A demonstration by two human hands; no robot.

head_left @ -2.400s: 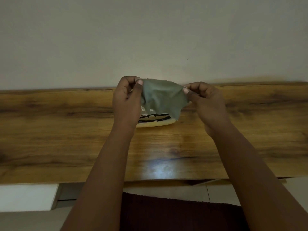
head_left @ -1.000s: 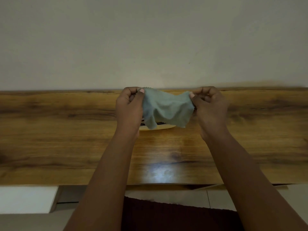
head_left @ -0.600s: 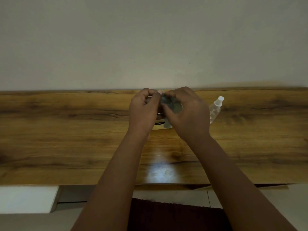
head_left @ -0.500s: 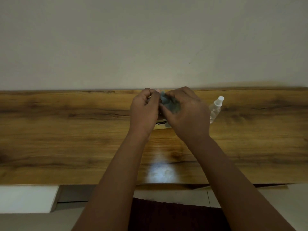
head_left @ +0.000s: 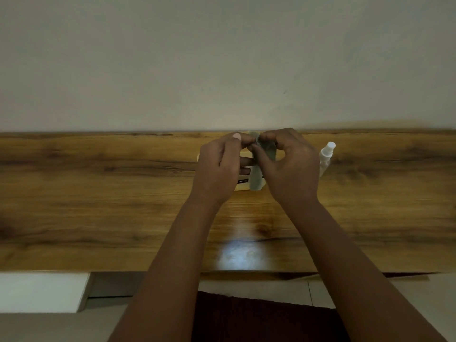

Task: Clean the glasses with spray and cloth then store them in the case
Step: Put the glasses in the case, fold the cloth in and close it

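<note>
Both hands, left hand (head_left: 219, 166) and right hand (head_left: 288, 164), pinch the folded cloth (head_left: 256, 178) over the case (head_left: 240, 186); a loose pinch could drop it.

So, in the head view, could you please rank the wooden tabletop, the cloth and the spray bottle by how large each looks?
1. Wooden tabletop, by far the largest.
2-3. Cloth and spray bottle: they look alike, and both are partly hidden by the hands, so I would not rank them.

Dim, soft focus, glare patch (tabletop (head_left: 98, 206))
</note>
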